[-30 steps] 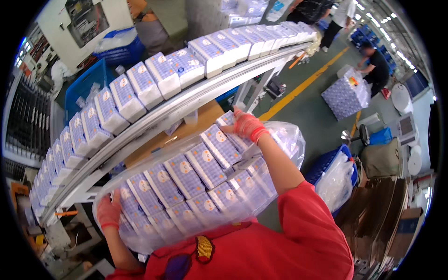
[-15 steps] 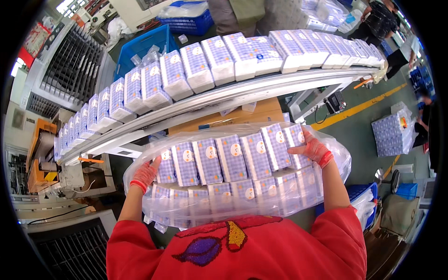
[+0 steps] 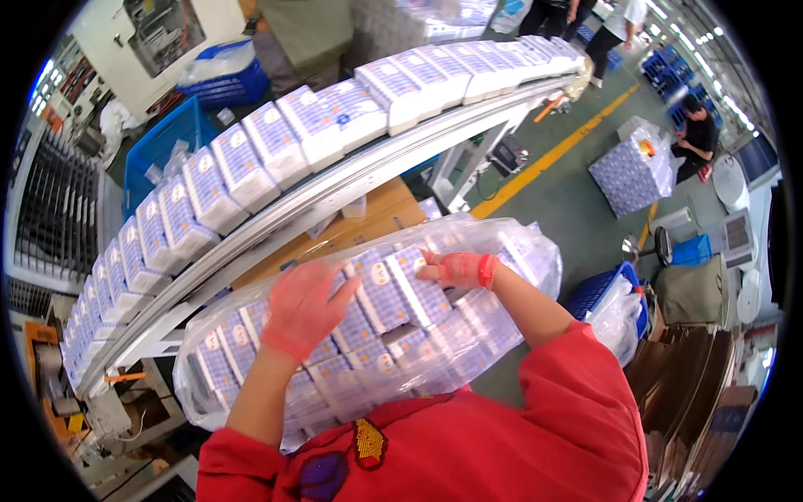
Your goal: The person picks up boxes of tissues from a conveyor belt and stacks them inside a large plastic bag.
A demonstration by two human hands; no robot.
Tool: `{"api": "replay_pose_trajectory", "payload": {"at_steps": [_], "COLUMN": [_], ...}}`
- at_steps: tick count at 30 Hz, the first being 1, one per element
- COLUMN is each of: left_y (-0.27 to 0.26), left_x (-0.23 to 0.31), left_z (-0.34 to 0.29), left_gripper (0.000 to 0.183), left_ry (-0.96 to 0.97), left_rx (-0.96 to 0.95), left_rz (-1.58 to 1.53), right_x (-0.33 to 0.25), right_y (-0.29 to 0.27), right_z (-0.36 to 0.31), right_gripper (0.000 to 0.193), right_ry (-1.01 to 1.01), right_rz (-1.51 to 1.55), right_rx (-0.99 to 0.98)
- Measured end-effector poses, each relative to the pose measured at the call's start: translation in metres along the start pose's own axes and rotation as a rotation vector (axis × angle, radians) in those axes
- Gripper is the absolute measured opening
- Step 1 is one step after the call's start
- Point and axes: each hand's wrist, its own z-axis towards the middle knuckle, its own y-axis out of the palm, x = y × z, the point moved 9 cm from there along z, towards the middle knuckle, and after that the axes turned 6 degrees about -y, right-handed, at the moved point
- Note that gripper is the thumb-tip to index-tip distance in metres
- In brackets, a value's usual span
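A large clear plastic bag packed with purple-and-white packets (image 3: 393, 326) lies against the person's chest. The left hand (image 3: 303, 308) presses flat on its top at nine o'clock; the right hand (image 3: 456, 269) pinches the film at one o'clock.

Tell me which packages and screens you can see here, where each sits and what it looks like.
Clear bag of packs: against the person's chest, under both hands; white-and-purple blocks inside.
Row of packs: on the curved conveyor; white-purple, rectangular.
Wrapped stack: on the floor, right; cube-shaped.
Monitor: far right; grey.
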Motion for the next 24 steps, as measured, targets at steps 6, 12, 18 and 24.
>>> {"api": "replay_pose_trajectory", "payload": {"at_steps": [6,12,18,24], "left_y": [0.132,0.125,0.119,0.116], "left_x": [0.048,0.058,0.047,0.019], "left_z": [0.054,0.035,0.029,0.036], "left_gripper": [0.048,0.049,0.049,0.046], "left_ry": [0.055,-0.043,-0.243,-0.389], "left_rx": [-0.492,-0.395,-0.443,-0.539], "left_rz": [0.102,0.342,0.356,0.233], "right_x": [-0.004,0.027,0.029,-0.092], "right_y": [-0.033,-0.075,-0.249,-0.135], "right_z": [-0.009,0.022,-0.094,-0.079], "right_gripper": [0.032,0.020,0.012,0.026], "right_ry": [-0.032,0.095,0.096,0.405], "right_rz": [-0.796,-0.799,0.023,-1.533], "right_rx": [0.199,0.239,1.303,1.187]}}
